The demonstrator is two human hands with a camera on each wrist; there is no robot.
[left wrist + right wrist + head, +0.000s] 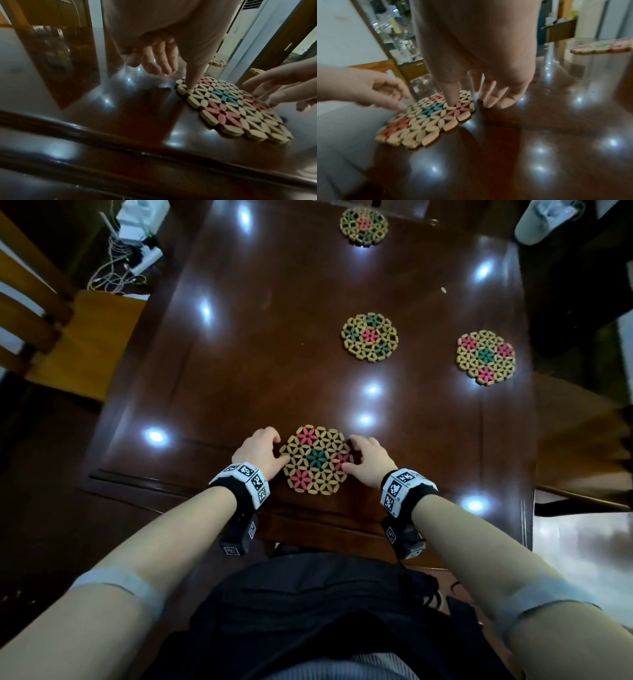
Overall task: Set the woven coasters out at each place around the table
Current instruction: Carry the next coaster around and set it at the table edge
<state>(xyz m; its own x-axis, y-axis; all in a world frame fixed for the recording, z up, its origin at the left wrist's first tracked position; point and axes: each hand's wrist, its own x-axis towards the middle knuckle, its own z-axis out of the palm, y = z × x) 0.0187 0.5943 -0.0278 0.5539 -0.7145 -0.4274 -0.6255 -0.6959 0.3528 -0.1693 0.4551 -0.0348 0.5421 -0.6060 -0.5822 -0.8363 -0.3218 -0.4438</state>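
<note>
A round woven coaster (317,459) of tan beads with pink and green flowers lies flat near the front edge of the dark glossy table (274,354). My left hand (260,451) sets its thumb on the coaster's left rim (231,111), while its fingers (154,65) touch the table beside it. My right hand (368,458) presses its thumb on a pink flower at the right side (423,125), with its fingers (491,100) on the wood. Three more coasters lie flat: the far one (363,225), the middle one (369,337) and the right one (485,357).
A wooden chair (68,337) stands at the table's left side, and another chair (582,440) is at the right. A power strip with cables (137,244) lies on the floor at the far left. A white object (541,220) sits beyond the far right corner.
</note>
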